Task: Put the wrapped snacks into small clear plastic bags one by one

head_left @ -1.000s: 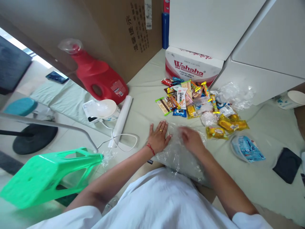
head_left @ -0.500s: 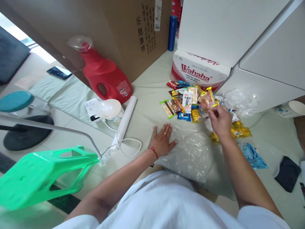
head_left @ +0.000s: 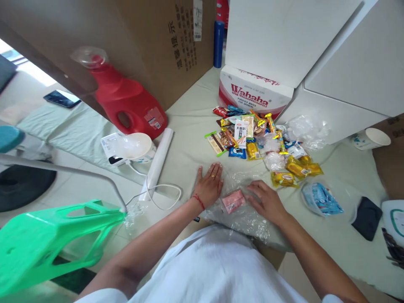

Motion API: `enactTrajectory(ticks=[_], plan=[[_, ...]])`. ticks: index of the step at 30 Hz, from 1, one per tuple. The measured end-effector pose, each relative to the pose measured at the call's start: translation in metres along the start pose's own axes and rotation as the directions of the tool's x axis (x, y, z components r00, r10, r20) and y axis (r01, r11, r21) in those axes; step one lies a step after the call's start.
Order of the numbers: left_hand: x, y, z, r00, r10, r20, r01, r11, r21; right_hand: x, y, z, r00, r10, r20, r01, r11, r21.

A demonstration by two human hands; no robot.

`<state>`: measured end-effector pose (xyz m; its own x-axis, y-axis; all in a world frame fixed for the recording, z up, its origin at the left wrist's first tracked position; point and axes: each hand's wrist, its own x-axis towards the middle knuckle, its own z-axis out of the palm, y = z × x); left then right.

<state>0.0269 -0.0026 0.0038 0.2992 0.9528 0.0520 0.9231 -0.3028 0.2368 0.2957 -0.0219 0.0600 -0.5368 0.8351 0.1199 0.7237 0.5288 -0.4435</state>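
My left hand (head_left: 208, 185) lies flat on a clear plastic bag (head_left: 243, 221), fingers stretched out. On the plastic between my hands is a small pink snack packet (head_left: 234, 201). Just to its right hovers my right hand (head_left: 267, 201), fingers apart and holding nothing; whether a fingertip touches the packet I cannot tell. Beyond the hands sits a pile of wrapped snacks (head_left: 241, 134) in several colours. Yellow packets (head_left: 284, 179) lie at its near right side.
Behind the snacks stands a Wahaha carton (head_left: 252, 94). A red detergent bottle (head_left: 132, 101), a paper cup (head_left: 143, 146) and a white roll (head_left: 159, 160) are on the left. To the right are a bowl with a blue packet (head_left: 322, 200) and a black item (head_left: 367, 219).
My right hand has come back from the snack pile toward me, and the pink packet now lies on the plastic. My left hand has stayed flat on the bag. The view has shifted slightly right.
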Motion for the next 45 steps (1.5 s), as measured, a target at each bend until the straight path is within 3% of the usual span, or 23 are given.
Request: enactTrajectory(ticks=[5, 7, 9, 12, 14, 15, 17, 18, 19, 21, 22, 23, 24, 27, 29, 31, 33, 35, 37, 38, 42, 45], plan=[[0.0, -0.013, -0.003, 0.995, 0.09, 0.036, -0.09, 0.996, 0.007, 0.075, 0.063, -0.051, 0.962, 0.13, -0.24, -0.213, 0.907, -0.364], [0.0, -0.016, -0.005, 0.993, 0.107, 0.041, -0.107, 0.994, 0.004, 0.107, 0.088, -0.064, 0.969, 0.146, -0.198, -0.219, 0.88, -0.422], [0.0, -0.017, -0.007, 0.994, 0.103, 0.031, -0.103, 0.995, -0.002, 0.127, 0.106, -0.067, 0.982, 0.179, -0.055, -0.184, 0.873, -0.453], [0.0, -0.017, -0.007, 0.995, 0.097, 0.014, -0.097, 0.995, -0.018, 0.131, 0.12, -0.061, 0.957, 0.229, 0.18, -0.122, 0.876, -0.468], [0.0, -0.016, -0.007, 0.995, 0.095, 0.009, -0.095, 0.995, -0.03, 0.121, 0.126, -0.064, 0.955, 0.2, 0.221, -0.09, 0.901, -0.425], [0.0, -0.017, -0.006, 0.995, 0.095, 0.008, -0.094, 0.995, -0.036, 0.116, 0.13, -0.072, 0.968, 0.182, 0.171, -0.102, 0.913, -0.395], [0.0, -0.017, -0.006, 0.996, 0.093, 0.01, -0.093, 0.995, -0.045, 0.109, 0.142, -0.1, 0.978, 0.194, -0.073, -0.207, 0.91, -0.36], [0.0, -0.017, -0.007, 0.996, 0.091, 0.011, -0.09, 0.995, -0.049, 0.109, 0.15, -0.118, 0.944, 0.223, -0.243, -0.301, 0.883, -0.359], [0.0, -0.017, -0.007, 0.996, 0.088, 0.012, -0.087, 0.995, -0.051, 0.112, 0.16, -0.136, 0.875, 0.248, -0.415, -0.41, 0.836, -0.364], [0.0, -0.017, -0.008, 0.996, 0.083, 0.015, -0.082, 0.995, -0.051, 0.124, 0.183, -0.163, 0.678, 0.263, -0.686, -0.62, 0.706, -0.342], [0.001, -0.017, -0.008, 0.997, 0.082, 0.015, -0.081, 0.996, -0.05, 0.132, 0.194, -0.17, 0.612, 0.264, -0.745, -0.684, 0.65, -0.332], [0.001, -0.017, -0.009, 0.997, 0.082, 0.015, -0.081, 0.996, -0.048, 0.139, 0.205, -0.172, 0.593, 0.279, -0.755, -0.716, 0.611, -0.336], [0.001, -0.017, -0.009, 0.996, 0.084, 0.014, -0.083, 0.996, -0.045, 0.145, 0.214, -0.169, 0.618, 0.312, -0.722, -0.719, 0.595, -0.358], [0.001, -0.017, -0.009, 0.996, 0.089, 0.007, -0.089, 0.995, -0.043, 0.152, 0.231, -0.147, 0.76, 0.434, -0.484, -0.638, 0.639, -0.428], [0.0, -0.018, -0.009, 0.996, 0.093, 0.002, -0.092, 0.995, -0.047, 0.148, 0.233, -0.14, 0.79, 0.494, -0.362, -0.612, 0.667, -0.425], [0.0, -0.018, -0.008, 0.996, 0.092, -0.003, -0.092, 0.994, -0.054, 0.141, 0.226, -0.146, 0.807, 0.514, -0.291, -0.591, 0.686, -0.426], [0.0, -0.018, -0.008, 0.996, 0.088, -0.005, -0.089, 0.994, -0.06, 0.135, 0.211, -0.162, 0.818, 0.496, -0.292, -0.575, 0.688, -0.442], [0.0, -0.018, -0.007, 0.996, 0.086, -0.002, -0.086, 0.994, -0.064, 0.136, 0.189, -0.177, 0.8, 0.463, -0.382, -0.599, 0.653, -0.464], [0.0, -0.018, -0.007, 0.996, 0.09, 0.003, -0.09, 0.994, -0.065, 0.146, 0.164, -0.184, 0.766, 0.43, -0.478, -0.635, 0.62, -0.461], [0.0, -0.018, -0.007, 0.996, 0.092, 0.005, -0.091, 0.994, -0.065, 0.154, 0.152, -0.182, 0.771, 0.409, -0.487, -0.624, 0.636, -0.454], [-0.001, -0.018, -0.007, 0.996, 0.086, 0.01, -0.085, 0.994, -0.067, 0.205, 0.119, -0.142, 0.876, 0.34, -0.342, -0.459, 0.805, -0.375], [-0.001, -0.019, -0.007, 0.997, 0.082, 0.015, -0.081, 0.995, -0.066, 0.241, 0.115, -0.099, 0.885, 0.409, -0.222, -0.463, 0.825, -0.325]])
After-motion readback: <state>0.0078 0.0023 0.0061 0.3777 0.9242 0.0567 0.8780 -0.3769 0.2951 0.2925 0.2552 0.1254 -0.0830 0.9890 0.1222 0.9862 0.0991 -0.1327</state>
